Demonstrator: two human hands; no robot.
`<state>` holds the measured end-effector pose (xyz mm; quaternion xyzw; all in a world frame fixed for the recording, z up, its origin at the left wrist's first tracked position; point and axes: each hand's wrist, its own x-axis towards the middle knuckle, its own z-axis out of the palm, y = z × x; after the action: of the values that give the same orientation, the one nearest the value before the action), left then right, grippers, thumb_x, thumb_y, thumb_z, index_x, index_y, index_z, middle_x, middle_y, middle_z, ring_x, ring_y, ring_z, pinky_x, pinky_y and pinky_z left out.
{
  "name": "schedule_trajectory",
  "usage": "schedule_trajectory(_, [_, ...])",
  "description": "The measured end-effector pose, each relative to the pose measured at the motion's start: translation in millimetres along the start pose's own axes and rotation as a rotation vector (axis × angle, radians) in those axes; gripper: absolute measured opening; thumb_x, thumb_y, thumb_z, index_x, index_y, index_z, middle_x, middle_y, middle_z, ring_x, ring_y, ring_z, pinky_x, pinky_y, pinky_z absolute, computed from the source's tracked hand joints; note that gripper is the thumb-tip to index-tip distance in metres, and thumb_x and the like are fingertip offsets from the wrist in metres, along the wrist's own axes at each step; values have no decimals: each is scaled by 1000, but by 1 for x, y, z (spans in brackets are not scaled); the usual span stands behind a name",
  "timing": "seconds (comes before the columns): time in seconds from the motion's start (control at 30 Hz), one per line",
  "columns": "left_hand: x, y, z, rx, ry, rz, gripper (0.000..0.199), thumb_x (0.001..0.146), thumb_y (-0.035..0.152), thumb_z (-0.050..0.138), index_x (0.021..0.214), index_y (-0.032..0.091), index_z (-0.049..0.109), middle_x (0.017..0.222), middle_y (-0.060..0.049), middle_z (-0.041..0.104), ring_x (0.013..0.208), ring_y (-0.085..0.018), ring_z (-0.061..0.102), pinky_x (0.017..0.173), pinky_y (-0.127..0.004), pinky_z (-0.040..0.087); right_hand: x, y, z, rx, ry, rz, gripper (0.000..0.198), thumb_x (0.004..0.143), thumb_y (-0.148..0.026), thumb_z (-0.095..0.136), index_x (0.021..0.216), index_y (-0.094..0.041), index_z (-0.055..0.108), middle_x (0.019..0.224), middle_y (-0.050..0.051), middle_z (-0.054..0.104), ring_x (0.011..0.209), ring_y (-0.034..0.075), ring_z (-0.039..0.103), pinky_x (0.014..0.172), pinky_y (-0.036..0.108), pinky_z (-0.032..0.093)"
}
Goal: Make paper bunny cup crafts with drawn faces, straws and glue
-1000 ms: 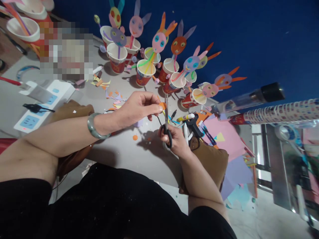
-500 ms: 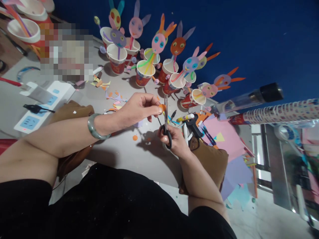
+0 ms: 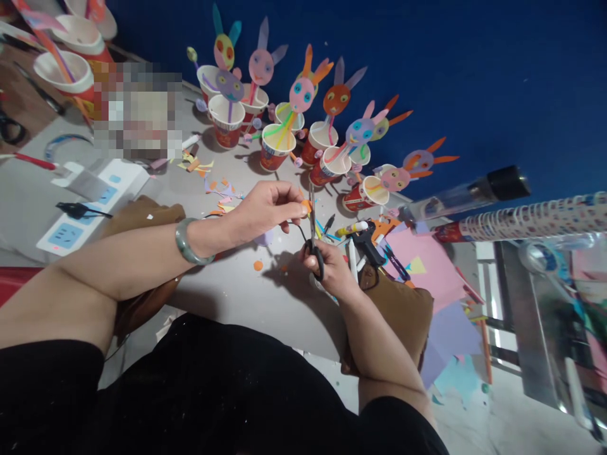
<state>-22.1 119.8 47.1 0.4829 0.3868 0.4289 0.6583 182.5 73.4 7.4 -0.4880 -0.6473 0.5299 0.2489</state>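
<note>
Between thumb and fingers, my left hand (image 3: 272, 212) pinches a small piece of orange paper (image 3: 306, 205). My right hand (image 3: 332, 268) is closed around the black handles of a pair of scissors (image 3: 313, 243). Their blades point up and away from me, right beside the orange paper; whether they touch it I cannot make out. Below my left hand an orange paper disc (image 3: 258, 265) lies on the grey table (image 3: 265, 309). Paper scraps (image 3: 220, 189) are strewn beyond my left wrist.
Several paper cups (image 3: 277, 148) with rabbit-faced paper figures stand along the blue wall. To the right are a glue gun (image 3: 370, 243), coloured paper sheets (image 3: 441, 265) and a long stack of cups (image 3: 531, 218). A power strip (image 3: 71, 237) lies at left.
The whole view has shifted slightly, so the cups appear a little lower. Both hands keep their hold on the orange paper and the scissors, with hardly any movement between them.
</note>
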Motion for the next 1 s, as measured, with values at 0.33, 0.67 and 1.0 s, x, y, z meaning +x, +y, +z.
schedule_trajectory(0.33, [1,-4,-2,-7,-12,-15,7,78,15,70,73,16,64,66,2,65,61,-7,61,53,-16,49,1,4,2,-8,20,-29,65,71,-85,67,65,-22,53,60,-2,52,59,12,41,57,28,34])
schedule_trajectory(0.67, [-1,-6,-2,-14,-8,-3,11,81,22,71,72,16,67,66,0,66,62,-8,62,54,-18,50,-1,2,5,65,-32,-32,69,69,-89,67,68,-21,53,62,-2,54,58,11,42,56,28,36])
schedule_trajectory(1.0, [-1,-7,0,-6,-39,-15,10,82,20,69,73,17,67,67,0,68,60,-7,61,55,-19,50,-2,2,6,100,-63,-25,71,68,-92,65,69,-22,52,63,-1,54,60,13,43,57,28,35])
